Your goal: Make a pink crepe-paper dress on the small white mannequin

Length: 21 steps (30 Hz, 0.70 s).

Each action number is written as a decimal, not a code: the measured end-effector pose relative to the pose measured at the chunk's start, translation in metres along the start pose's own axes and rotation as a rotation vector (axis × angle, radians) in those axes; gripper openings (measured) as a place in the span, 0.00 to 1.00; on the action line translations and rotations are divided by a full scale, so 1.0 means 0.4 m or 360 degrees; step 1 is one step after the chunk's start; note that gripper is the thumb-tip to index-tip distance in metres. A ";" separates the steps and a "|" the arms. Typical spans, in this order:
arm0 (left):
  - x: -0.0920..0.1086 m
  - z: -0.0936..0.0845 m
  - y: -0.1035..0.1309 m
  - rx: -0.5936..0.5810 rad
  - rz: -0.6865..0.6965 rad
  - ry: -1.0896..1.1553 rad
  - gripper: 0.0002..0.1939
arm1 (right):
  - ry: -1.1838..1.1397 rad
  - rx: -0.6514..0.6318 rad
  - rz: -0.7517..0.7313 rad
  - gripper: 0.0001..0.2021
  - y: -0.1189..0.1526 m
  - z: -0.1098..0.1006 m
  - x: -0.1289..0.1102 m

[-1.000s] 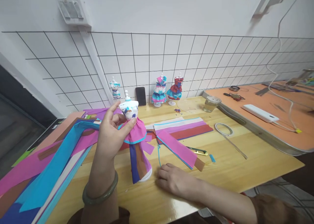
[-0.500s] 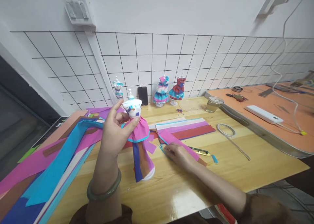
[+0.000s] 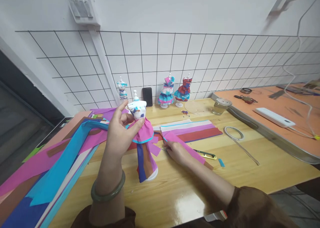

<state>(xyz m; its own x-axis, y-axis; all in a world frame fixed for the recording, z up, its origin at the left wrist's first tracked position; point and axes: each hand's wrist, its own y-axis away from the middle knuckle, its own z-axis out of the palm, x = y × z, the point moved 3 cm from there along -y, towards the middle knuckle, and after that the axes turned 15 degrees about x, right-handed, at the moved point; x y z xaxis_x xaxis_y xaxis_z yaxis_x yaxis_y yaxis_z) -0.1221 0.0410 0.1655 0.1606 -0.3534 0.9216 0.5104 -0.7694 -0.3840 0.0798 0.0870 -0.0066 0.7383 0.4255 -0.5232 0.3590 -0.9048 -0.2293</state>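
My left hand (image 3: 120, 129) is closed round a small dress form (image 3: 138, 111), thumb in front and fingers behind. The form has a white bodice with blue patches, a white knobbed top and a pink skirt (image 3: 143, 132) edged in blue. Blue, brown and purple strips (image 3: 144, 161) hang below the skirt, partly over a round white base (image 3: 152, 175). To its right, my right hand (image 3: 177, 152) lies low at the table, fingertips pinched at the blue edge of a pink crepe-paper strip (image 3: 183, 144). The hand hides part of that strip.
Coloured paper strips (image 3: 72, 154) cover the left side. Behind stand dressed forms (image 3: 166, 95) and a phone (image 3: 147, 97). Layered strips (image 3: 192, 131), a yellow cutter (image 3: 208, 155), a tape roll (image 3: 233, 133) and a glass jar (image 3: 221, 106) lie rightward. A metal edge (image 3: 260, 136) borders the orange table.
My right hand has shifted slightly forward and left, its fingers now pinched at the pink strip's blue edge. My left hand still holds the dress form, while the view has turned slightly.
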 end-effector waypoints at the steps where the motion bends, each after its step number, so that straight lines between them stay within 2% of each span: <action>1: 0.000 0.000 0.000 0.0002 0.0006 -0.0007 0.41 | -0.0031 -0.0010 0.0021 0.11 -0.001 -0.003 0.006; 11: -0.006 -0.001 -0.003 0.0004 0.0030 -0.0019 0.40 | -0.0072 0.0094 0.0072 0.13 0.002 -0.038 0.021; 21: -0.004 0.002 0.000 -0.0006 0.0050 -0.0069 0.41 | 0.0094 0.0018 -0.0133 0.14 0.022 -0.003 -0.026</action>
<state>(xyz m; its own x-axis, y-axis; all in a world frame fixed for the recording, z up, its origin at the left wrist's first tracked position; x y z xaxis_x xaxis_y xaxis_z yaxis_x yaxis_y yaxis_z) -0.1218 0.0421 0.1639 0.2130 -0.3542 0.9106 0.5015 -0.7602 -0.4131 0.0762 0.0746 -0.0022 0.7386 0.4996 -0.4527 0.4144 -0.8661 -0.2797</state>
